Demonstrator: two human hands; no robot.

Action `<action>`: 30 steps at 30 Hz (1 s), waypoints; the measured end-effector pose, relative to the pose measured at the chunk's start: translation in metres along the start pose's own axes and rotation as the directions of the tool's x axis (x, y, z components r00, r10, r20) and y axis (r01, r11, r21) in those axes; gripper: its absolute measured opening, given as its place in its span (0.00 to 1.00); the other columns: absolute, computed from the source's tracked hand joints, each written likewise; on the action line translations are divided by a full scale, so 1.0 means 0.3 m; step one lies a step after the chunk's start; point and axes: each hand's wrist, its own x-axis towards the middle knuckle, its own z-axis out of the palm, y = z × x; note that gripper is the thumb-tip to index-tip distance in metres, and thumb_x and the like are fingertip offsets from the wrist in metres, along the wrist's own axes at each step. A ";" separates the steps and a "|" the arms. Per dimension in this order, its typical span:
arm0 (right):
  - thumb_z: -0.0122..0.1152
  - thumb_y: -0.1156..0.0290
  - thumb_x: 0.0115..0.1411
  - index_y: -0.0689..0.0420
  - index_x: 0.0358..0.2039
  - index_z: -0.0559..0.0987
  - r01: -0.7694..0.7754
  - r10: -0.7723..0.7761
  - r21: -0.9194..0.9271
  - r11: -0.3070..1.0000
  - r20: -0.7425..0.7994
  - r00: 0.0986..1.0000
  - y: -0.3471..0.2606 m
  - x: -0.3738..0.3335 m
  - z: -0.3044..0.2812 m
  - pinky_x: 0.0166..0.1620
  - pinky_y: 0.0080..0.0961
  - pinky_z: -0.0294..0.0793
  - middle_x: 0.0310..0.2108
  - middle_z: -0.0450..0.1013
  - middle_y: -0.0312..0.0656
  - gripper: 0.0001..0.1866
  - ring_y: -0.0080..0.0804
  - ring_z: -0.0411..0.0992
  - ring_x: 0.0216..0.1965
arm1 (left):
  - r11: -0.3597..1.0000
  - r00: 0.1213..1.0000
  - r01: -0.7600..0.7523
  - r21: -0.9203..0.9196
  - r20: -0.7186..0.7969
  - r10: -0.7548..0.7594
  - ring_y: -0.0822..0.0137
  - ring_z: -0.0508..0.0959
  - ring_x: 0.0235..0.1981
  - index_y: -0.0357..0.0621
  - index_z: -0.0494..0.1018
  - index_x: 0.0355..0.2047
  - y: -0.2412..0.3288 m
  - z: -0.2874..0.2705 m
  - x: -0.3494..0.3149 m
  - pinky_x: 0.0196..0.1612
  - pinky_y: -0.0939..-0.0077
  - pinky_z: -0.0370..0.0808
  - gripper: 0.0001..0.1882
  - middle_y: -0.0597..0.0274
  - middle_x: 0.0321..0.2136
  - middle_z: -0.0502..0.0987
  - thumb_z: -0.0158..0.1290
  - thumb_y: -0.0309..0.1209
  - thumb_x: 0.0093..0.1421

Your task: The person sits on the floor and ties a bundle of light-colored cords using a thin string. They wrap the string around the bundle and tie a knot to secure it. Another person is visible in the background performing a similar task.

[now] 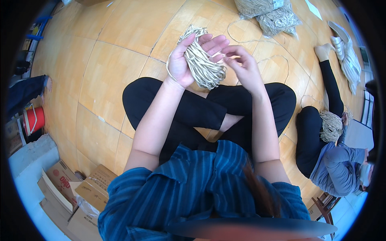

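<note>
While the person sits cross-legged on the pale wooden panel floor point(120, 36), the scene runs from a red cylindrical bucket point(33, 119) and flattened brown cardboard boxes point(76, 188) far out to the left of the fingers, well apart from both hands. Nearer, the left hand point(181, 64) is raised palm up, and a thick bundle of beige looped cords point(201, 64) lies across the palm. Its thumb presses on the near side of the bundle and its fingers point(215, 42) are spread apart and stretched out beyond it, so the bundle rests in a loose cradle, not a tight fist. Just beside those fingertips, the right hand point(243, 68) has its thumb and forefinger pinched together on what looks like a thin single strand at the bundle's edge; the other fingers curl loosely. Beyond the right fingers, a loose pale cord point(257, 40) loops over the floor, and further off lie two clear bags of beige cords point(269, 14). Far to the right of the fingers, another person in grey top and black trousers point(321, 136) sits with a second beige cord bundle point(331, 126).
</note>
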 end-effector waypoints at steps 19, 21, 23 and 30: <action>0.61 0.65 0.59 0.60 0.38 0.81 0.000 0.036 -0.211 0.978 0.166 0.985 -0.065 0.175 -0.342 0.41 0.18 0.70 0.31 0.77 0.35 0.13 0.20 0.72 0.36 | 0.899 0.930 0.296 0.323 -0.311 -0.195 0.66 0.81 0.29 0.43 0.73 0.26 -0.011 -0.056 0.015 0.31 0.74 0.80 0.12 0.60 0.20 0.77 0.49 0.37 0.63; 0.61 0.65 0.58 0.60 0.39 0.81 0.063 -0.037 -0.319 0.946 0.087 0.996 -0.039 0.249 -0.320 0.42 0.19 0.71 0.31 0.77 0.36 0.13 0.21 0.73 0.37 | 0.941 0.951 0.247 0.232 -0.243 -0.190 0.65 0.81 0.29 0.43 0.73 0.26 -0.008 -0.060 0.015 0.31 0.74 0.81 0.12 0.61 0.21 0.77 0.49 0.37 0.63; 0.61 0.64 0.59 0.59 0.40 0.80 0.213 -0.244 -0.436 0.874 -0.016 0.970 0.014 0.272 -0.247 0.43 0.19 0.70 0.33 0.77 0.36 0.13 0.21 0.73 0.38 | 0.978 0.969 0.166 0.128 -0.206 -0.138 0.63 0.81 0.32 0.42 0.74 0.30 -0.012 -0.060 0.016 0.32 0.74 0.80 0.11 0.60 0.24 0.78 0.49 0.35 0.63; 0.59 0.68 0.61 0.61 0.40 0.78 -0.001 -0.002 0.049 0.999 0.055 0.999 0.069 0.089 -0.037 0.43 0.19 0.69 0.35 0.76 0.35 0.11 0.19 0.71 0.37 | 0.988 0.911 -0.090 0.127 -0.390 0.134 0.57 0.75 0.48 0.40 0.72 0.38 -0.026 -0.046 0.023 0.49 0.67 0.76 0.11 0.54 0.42 0.76 0.50 0.35 0.63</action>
